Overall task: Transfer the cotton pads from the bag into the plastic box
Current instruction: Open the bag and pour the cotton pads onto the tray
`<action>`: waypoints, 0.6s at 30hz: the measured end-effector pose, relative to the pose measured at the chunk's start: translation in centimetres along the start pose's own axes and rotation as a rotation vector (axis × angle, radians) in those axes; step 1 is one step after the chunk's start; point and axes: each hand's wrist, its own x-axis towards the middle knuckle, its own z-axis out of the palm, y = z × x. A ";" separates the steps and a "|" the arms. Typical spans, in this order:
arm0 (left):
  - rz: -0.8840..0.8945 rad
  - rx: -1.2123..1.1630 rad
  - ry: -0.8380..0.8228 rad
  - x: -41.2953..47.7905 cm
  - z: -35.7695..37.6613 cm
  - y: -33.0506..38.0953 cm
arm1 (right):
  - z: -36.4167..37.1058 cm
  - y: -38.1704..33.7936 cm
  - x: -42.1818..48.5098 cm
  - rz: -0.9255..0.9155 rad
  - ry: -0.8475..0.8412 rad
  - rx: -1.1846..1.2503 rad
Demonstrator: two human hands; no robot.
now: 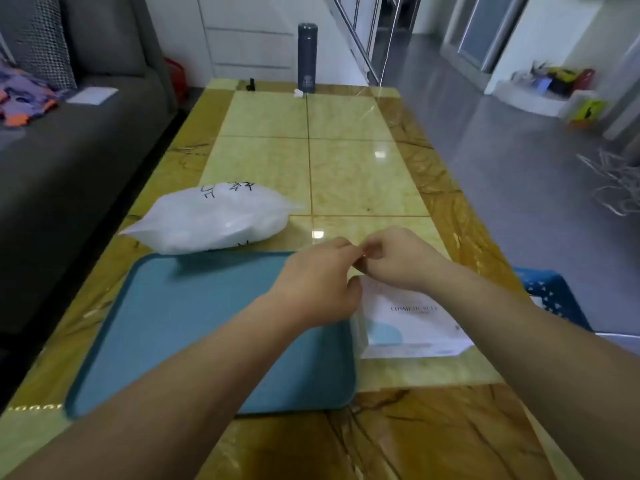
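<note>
Left hand (322,285) and right hand (398,259) meeting fingertip to fingertip, fingers (349,245) pinching the top edge of the white cotton pad bag (412,323) lying on the surface (363,174) just below them, blue tray (166,323) left of the fingers, white plastic bag (211,220) beyond it

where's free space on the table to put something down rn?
Free: the blue tray left of the left hand; bare table between the white plastic bag and the far dark bottle. Crowded: near right, both hands pinching at the cotton pad pack, right hand included.
</note>
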 end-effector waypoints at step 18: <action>-0.024 0.261 -0.064 -3.8 6.6 7.5 | 4.8 7.4 -10.4 0.366 0.514 0.497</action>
